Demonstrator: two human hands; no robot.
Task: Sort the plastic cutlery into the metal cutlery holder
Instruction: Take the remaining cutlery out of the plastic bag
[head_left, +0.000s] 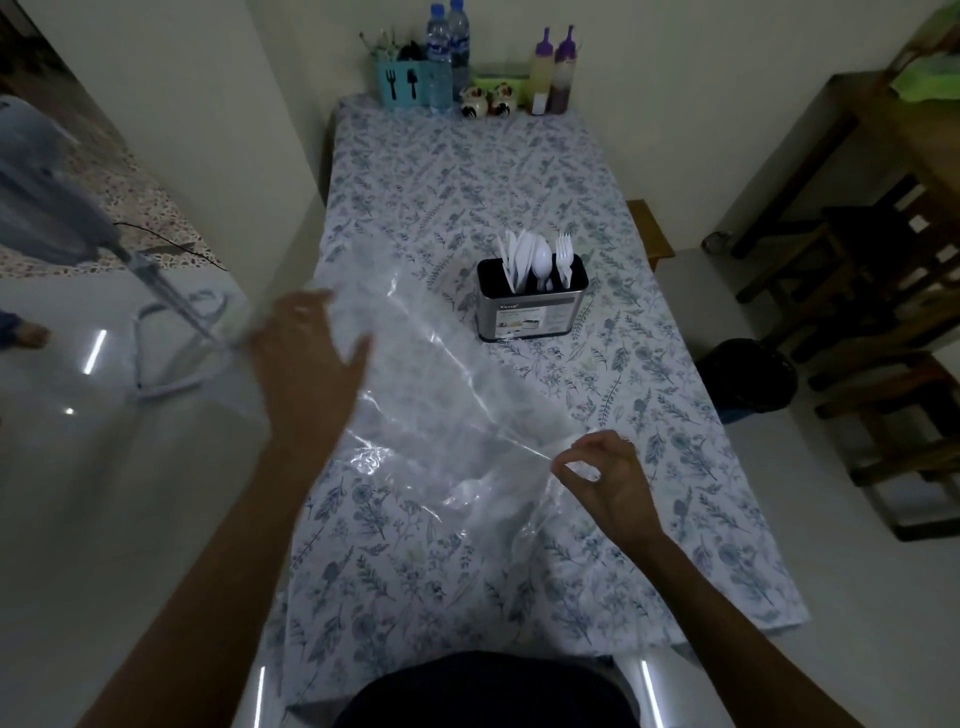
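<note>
The metal cutlery holder (530, 310) stands upright on the floral tablecloth, right of centre. White plastic cutlery (535, 260) stands in it: knives at the left, a spoon in the middle, forks at the right. A large clear plastic bag (441, 395) is stretched in the air between my hands, in front of the holder. My left hand (306, 353) grips its far left edge. My right hand (608, 478) pinches its near right corner between thumb and fingers.
The long table (415, 571) runs away from me. At its far end stand a teal cutlery box (402, 83), two water bottles (448, 52), sauce bottles (553, 70) and small ceramic jars (488, 98). A fan stand (171, 332) is at the left, wooden chairs (883, 291) and a dark bin (748, 379) at the right.
</note>
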